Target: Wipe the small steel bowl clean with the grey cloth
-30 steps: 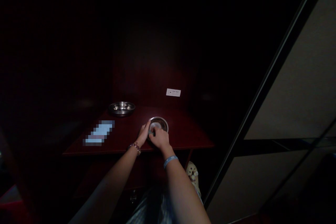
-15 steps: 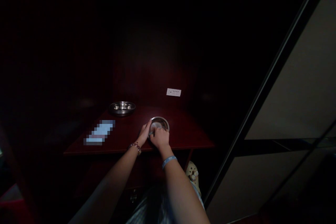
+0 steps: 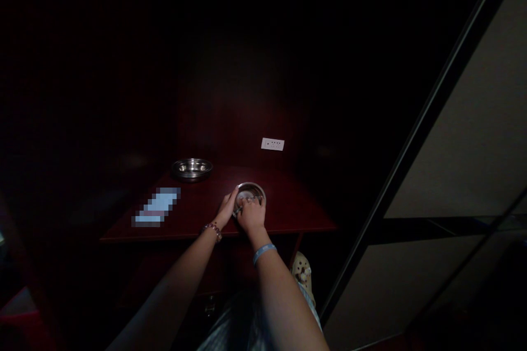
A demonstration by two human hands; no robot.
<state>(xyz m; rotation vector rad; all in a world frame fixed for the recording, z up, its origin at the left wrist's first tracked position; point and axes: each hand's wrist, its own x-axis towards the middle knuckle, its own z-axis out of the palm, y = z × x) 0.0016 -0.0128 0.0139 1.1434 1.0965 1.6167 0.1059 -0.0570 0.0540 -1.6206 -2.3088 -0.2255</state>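
Observation:
A shiny metal bowl (image 3: pixel 252 186) sits near the front edge of the dark red desk (image 3: pixel 296 214). My left hand (image 3: pixel 225 211) holds its left rim, the thumb along the edge and the fingers partly hidden against the outside. Inside the bowl is my right hand (image 3: pixel 252 215), its fingers bent down over something pale and whitish (image 3: pixel 244 196). What that pale stuff is, I cannot make out. The fingertips are partly hidden in the bowl.
Farther back on the left stand shallow metal dishes (image 3: pixel 192 169), seemingly stacked. A blurred-out bright flat object (image 3: pixel 158 207) lies at the left front. A white socket panel (image 3: pixel 272 144) is on the back wall. Below the desk, a light clog (image 3: pixel 302 269) shows.
My right hand has shifted slightly inside the bowl, its fingers now a little more spread. My left hand and the bowl have hardly moved.

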